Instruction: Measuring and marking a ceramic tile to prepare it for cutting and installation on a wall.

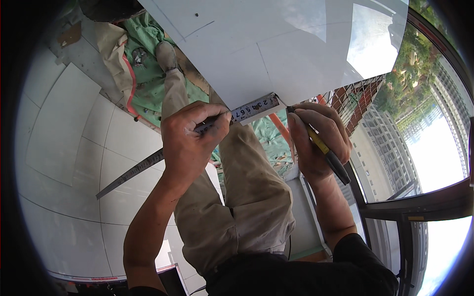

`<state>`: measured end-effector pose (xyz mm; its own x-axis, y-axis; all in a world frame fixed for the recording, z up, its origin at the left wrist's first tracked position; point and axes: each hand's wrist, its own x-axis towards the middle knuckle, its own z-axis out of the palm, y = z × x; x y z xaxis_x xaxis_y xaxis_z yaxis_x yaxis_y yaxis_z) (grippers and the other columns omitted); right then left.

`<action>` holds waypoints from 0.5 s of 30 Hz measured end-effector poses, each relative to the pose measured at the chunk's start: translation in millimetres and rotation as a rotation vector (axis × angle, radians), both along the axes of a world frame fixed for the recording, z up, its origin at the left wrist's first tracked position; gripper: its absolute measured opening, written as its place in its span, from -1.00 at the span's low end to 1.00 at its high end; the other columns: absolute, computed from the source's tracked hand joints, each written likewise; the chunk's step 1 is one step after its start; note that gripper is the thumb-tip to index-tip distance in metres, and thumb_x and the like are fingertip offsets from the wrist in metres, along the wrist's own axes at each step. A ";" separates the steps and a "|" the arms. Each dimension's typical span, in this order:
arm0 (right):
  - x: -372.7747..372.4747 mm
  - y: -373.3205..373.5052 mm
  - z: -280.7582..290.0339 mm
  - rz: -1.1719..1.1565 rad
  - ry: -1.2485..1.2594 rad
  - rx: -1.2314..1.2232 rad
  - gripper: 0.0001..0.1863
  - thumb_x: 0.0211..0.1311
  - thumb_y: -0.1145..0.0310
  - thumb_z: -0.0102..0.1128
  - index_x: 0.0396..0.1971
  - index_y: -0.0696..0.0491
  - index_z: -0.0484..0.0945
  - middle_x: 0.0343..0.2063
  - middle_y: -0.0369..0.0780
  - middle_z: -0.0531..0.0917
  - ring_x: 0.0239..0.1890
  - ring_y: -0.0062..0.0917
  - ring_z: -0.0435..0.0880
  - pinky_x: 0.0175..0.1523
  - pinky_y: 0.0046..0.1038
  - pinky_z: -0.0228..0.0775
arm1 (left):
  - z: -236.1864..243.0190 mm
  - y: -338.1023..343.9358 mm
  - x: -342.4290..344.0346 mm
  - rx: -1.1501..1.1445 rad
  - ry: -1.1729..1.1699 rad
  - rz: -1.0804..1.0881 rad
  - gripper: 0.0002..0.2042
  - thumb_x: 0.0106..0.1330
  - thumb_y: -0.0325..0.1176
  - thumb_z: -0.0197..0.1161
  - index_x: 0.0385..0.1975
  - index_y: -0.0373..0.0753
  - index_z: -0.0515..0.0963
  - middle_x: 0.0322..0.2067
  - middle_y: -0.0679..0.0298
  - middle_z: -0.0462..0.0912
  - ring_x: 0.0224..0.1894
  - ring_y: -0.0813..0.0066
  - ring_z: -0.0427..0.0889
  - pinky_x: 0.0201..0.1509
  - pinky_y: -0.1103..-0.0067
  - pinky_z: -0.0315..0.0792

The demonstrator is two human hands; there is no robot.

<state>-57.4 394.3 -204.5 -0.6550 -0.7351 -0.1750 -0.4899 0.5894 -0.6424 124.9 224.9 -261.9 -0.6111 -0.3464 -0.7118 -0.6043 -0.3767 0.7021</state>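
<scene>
My left hand (195, 135) pinches a silver measuring tape blade (256, 107) between thumb and fingers. The blade's numbered end lies along the near edge of a glossy white tile (296, 54). Its other end sticks out behind the hand, down to the left. In my right hand (321, 133) is a black marker pen (321, 145) with a yellow band. The pen's tip is close to the tile edge, just right of the blade's end; whether it touches cannot be made out. Thin dark lines run across the tile face.
Large pale floor tiles (123, 192) spread on the left. Green sheeting (148, 44) and a beige sack (111, 44) lie beyond my legs (252, 187). On the right stand a dark-framed window (390, 209) and red-brown netting or mesh (353, 101).
</scene>
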 end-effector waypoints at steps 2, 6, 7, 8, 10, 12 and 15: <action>2.3 6.5 -1.0 -0.008 -0.002 -0.006 -0.81 0.25 0.54 0.62 -0.19 0.12 0.77 -0.21 -0.16 0.84 -0.23 -0.46 0.90 -0.17 -0.46 0.78 | -0.1 6.2 0.5 0.005 -0.005 0.001 -0.91 0.41 -0.54 0.49 -0.19 -0.43 0.77 -0.39 0.24 0.77 -0.40 0.66 0.65 -0.35 0.59 0.51; 5.9 11.5 3.0 -0.015 -0.009 0.022 -0.81 0.24 0.57 0.61 -0.20 0.13 0.76 -0.22 -0.15 0.84 -0.22 -0.44 0.90 -0.16 -0.46 0.78 | -0.4 13.4 4.3 0.024 0.002 -0.006 -0.91 0.40 -0.54 0.50 -0.19 -0.42 0.78 -0.39 0.22 0.77 -0.39 0.62 0.67 -0.33 0.58 0.52; 6.1 12.6 3.2 -0.014 -0.010 0.024 -0.81 0.24 0.57 0.61 -0.20 0.13 0.76 -0.22 -0.15 0.84 -0.22 -0.44 0.90 -0.16 -0.46 0.78 | 0.1 14.3 4.7 0.026 0.001 -0.005 -0.91 0.40 -0.54 0.50 -0.19 -0.42 0.78 -0.39 0.22 0.77 -0.39 0.62 0.67 -0.33 0.58 0.52; 6.3 14.1 3.0 -0.016 -0.018 0.020 -0.81 0.24 0.57 0.61 -0.20 0.13 0.76 -0.22 -0.15 0.84 -0.22 -0.43 0.90 -0.16 -0.45 0.78 | 0.6 15.3 5.0 0.016 -0.006 -0.021 -0.91 0.40 -0.55 0.49 -0.19 -0.42 0.78 -0.39 0.21 0.77 -0.39 0.61 0.67 -0.32 0.57 0.52; 6.6 15.1 3.1 -0.018 -0.025 0.015 -0.81 0.24 0.58 0.61 -0.20 0.13 0.76 -0.22 -0.15 0.84 -0.22 -0.43 0.90 -0.16 -0.45 0.78 | 0.8 16.9 4.3 0.006 -0.012 -0.038 -0.91 0.39 -0.55 0.49 -0.19 -0.43 0.78 -0.39 0.20 0.78 -0.39 0.60 0.67 -0.32 0.56 0.53; 7.6 15.6 5.4 -0.029 -0.023 0.041 -0.80 0.23 0.58 0.62 -0.21 0.12 0.76 -0.23 -0.15 0.84 -0.22 -0.44 0.90 -0.16 -0.45 0.78 | 2.3 19.5 1.8 0.020 -0.006 -0.015 -0.91 0.39 -0.55 0.49 -0.20 -0.43 0.78 -0.38 0.20 0.79 -0.39 0.59 0.67 -0.32 0.56 0.53; 9.6 22.4 4.2 -0.023 -0.017 0.045 -0.80 0.22 0.57 0.62 -0.21 0.11 0.76 -0.23 -0.15 0.84 -0.23 -0.44 0.89 -0.18 -0.45 0.77 | -0.4 23.6 7.8 0.040 -0.010 -0.026 -0.91 0.39 -0.55 0.49 -0.19 -0.43 0.78 -0.36 0.18 0.81 -0.38 0.58 0.69 -0.32 0.56 0.53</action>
